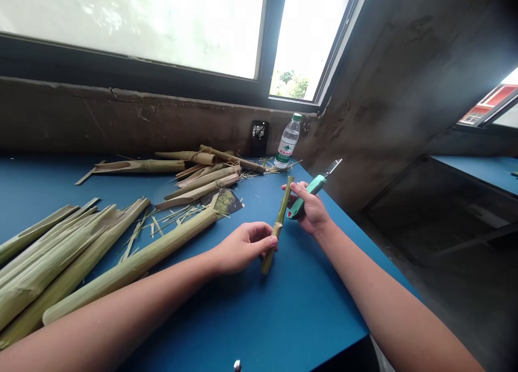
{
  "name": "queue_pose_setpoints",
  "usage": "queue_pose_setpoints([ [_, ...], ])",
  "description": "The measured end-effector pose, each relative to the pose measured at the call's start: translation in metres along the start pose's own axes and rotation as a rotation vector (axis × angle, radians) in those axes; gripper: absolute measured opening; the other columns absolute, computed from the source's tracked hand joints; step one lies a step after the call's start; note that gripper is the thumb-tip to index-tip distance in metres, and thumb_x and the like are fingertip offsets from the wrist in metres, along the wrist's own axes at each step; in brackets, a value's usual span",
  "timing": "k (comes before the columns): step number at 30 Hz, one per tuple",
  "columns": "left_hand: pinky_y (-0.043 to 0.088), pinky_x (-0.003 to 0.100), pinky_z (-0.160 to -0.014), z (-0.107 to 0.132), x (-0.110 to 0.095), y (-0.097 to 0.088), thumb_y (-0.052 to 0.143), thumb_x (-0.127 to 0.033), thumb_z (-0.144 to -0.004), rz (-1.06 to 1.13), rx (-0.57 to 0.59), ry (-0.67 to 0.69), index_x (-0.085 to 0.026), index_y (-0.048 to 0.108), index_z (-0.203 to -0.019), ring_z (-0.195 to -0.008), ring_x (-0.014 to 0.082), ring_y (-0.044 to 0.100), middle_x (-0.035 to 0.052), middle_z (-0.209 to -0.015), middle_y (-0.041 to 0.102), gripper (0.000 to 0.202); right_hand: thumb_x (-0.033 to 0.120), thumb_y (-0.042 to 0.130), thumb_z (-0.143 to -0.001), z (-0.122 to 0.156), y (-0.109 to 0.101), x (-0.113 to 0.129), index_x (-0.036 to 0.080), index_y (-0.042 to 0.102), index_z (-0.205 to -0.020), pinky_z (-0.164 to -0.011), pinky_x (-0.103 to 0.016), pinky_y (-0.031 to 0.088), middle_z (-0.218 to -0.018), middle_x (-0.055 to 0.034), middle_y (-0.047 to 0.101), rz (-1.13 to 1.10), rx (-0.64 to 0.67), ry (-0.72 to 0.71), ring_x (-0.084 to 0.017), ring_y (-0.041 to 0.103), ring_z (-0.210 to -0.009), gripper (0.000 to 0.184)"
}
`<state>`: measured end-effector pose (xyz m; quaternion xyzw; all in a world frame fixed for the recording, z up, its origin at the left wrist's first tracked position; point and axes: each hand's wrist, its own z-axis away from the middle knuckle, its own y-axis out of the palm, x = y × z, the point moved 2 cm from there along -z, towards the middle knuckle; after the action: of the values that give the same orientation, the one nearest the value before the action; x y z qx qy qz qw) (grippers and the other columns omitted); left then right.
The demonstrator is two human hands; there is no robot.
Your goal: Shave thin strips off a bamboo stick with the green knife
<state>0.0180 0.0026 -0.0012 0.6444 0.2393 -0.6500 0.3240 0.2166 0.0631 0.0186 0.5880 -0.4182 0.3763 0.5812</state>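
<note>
My left hand (247, 247) pinches a short green bamboo stick (279, 221) near its lower end, just below a node. The stick slants up and away, over the blue tabletop (315, 296). Around a utility knife (309, 195) with a mint-green handle, my right hand (312, 207) is closed. The knife's bare blade points up and to the right, away from the stick. My right fingertips are at the stick's upper part; whether they grip it too is hard to tell.
Split bamboo lengths (60, 258) and a long bamboo pole (133, 264) lie at left. Behind are a bundle of bamboo pieces (202, 180), shavings and a dark sheet (229, 201). A water bottle (288, 142) and phone (259, 138) stand by the wall. The table's edge runs along the right.
</note>
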Motion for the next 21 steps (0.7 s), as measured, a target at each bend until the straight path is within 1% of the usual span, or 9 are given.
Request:
queue_pose_setpoints([
  [3, 0.054, 0.035, -0.07, -0.003, 0.003, -0.002, 0.059, -0.053, -0.095, 0.096, -0.101, -0.004, -0.018, 0.052, -0.097, -0.072, 0.0195, 0.069, 0.0079, -0.091, 0.071, 0.036, 0.057, 0.082, -0.075, -0.003, -0.003, 0.001, 0.021, 0.047, -0.08, -0.058, -0.03, 0.056, -0.099, -0.0041, 0.068, 0.211, -0.107, -0.089, -0.019, 0.069, -0.074, 0.05],
  [5, 0.055, 0.036, -0.066, -0.005, 0.004, -0.004, 0.058, -0.051, -0.095, 0.189, -0.167, 0.027, -0.021, 0.045, -0.1, -0.068, 0.0204, 0.07, 0.005, -0.087, 0.07, 0.033, 0.063, 0.075, -0.08, -0.003, -0.004, 0.002, 0.021, 0.055, -0.091, -0.052, -0.029, 0.055, -0.101, -0.0036, 0.065, 0.321, -0.141, -0.143, -0.018, 0.068, -0.069, 0.048],
  [6, 0.055, 0.035, -0.065, -0.006, 0.004, -0.006, 0.059, -0.05, -0.095, 0.234, -0.199, 0.048, -0.022, 0.043, -0.101, -0.066, 0.0199, 0.07, 0.0023, -0.083, 0.067, 0.032, 0.065, 0.072, -0.083, -0.002, -0.003, 0.002, 0.021, 0.056, -0.096, -0.053, -0.029, 0.055, -0.1, -0.0032, 0.065, 0.357, -0.129, -0.166, -0.017, 0.068, -0.068, 0.048],
  [8, 0.054, 0.032, -0.063, -0.007, 0.003, -0.008, 0.06, -0.046, -0.095, 0.317, -0.264, 0.086, -0.023, 0.041, -0.1, -0.062, 0.0157, 0.064, -0.0035, -0.075, 0.059, 0.03, 0.063, 0.067, -0.088, 0.0, -0.001, 0.001, 0.021, 0.058, -0.097, -0.06, -0.03, 0.056, -0.092, -0.0024, 0.066, 0.446, -0.078, -0.231, -0.017, 0.068, -0.069, 0.043],
  [10, 0.051, 0.028, -0.061, -0.007, 0.003, -0.01, 0.058, -0.044, -0.096, 0.379, -0.306, 0.099, -0.023, 0.043, -0.099, -0.056, 0.0106, 0.053, -0.0067, -0.07, 0.049, 0.026, 0.058, 0.068, -0.09, 0.005, 0.002, 0.0, 0.021, 0.059, -0.093, -0.068, -0.031, 0.056, -0.082, -0.0019, 0.066, 0.582, -0.016, -0.312, -0.018, 0.067, -0.071, 0.038],
  [12, 0.047, 0.025, -0.059, -0.006, 0.002, -0.011, 0.056, -0.044, -0.097, 0.405, -0.315, 0.102, -0.023, 0.046, -0.1, -0.053, 0.0081, 0.042, -0.0075, -0.068, 0.043, 0.024, 0.053, 0.07, -0.09, 0.009, 0.004, -0.002, 0.02, 0.063, -0.092, -0.07, -0.032, 0.055, -0.078, -0.0022, 0.066, 0.718, 0.053, -0.385, -0.019, 0.066, -0.072, 0.034],
  [15, 0.041, 0.023, -0.057, -0.006, 0.001, -0.012, 0.053, -0.046, -0.099, 0.399, -0.31, 0.127, -0.023, 0.049, -0.1, -0.052, 0.0074, 0.035, -0.0073, -0.067, 0.039, 0.023, 0.049, 0.069, -0.092, 0.016, 0.006, -0.003, 0.021, 0.068, -0.096, -0.069, -0.032, 0.052, -0.081, -0.0026, 0.067, 0.868, 0.138, -0.461, -0.02, 0.064, -0.074, 0.029],
  [17, 0.041, 0.023, -0.057, -0.005, 0.001, -0.013, 0.049, -0.046, -0.1, 0.392, -0.311, 0.137, -0.022, 0.051, -0.099, -0.052, 0.0081, 0.036, -0.0064, -0.066, 0.039, 0.024, 0.047, 0.067, -0.094, 0.019, 0.008, -0.001, 0.021, 0.07, -0.1, -0.071, -0.031, 0.051, -0.085, -0.0027, 0.068, 0.949, 0.185, -0.493, -0.02, 0.064, -0.076, 0.027],
  [21, 0.046, 0.027, -0.061, -0.005, 0.001, -0.014, 0.048, -0.045, -0.1, 0.38, -0.357, 0.126, -0.021, 0.055, -0.099, -0.058, 0.0109, 0.043, -0.003, -0.07, 0.046, 0.026, 0.048, 0.055, -0.102, 0.02, 0.012, 0.006, 0.023, 0.066, -0.118, -0.085, -0.032, 0.049, -0.109, -0.0055, 0.07, 1.128, 0.241, -0.523, -0.022, 0.065, -0.095, 0.032],
])
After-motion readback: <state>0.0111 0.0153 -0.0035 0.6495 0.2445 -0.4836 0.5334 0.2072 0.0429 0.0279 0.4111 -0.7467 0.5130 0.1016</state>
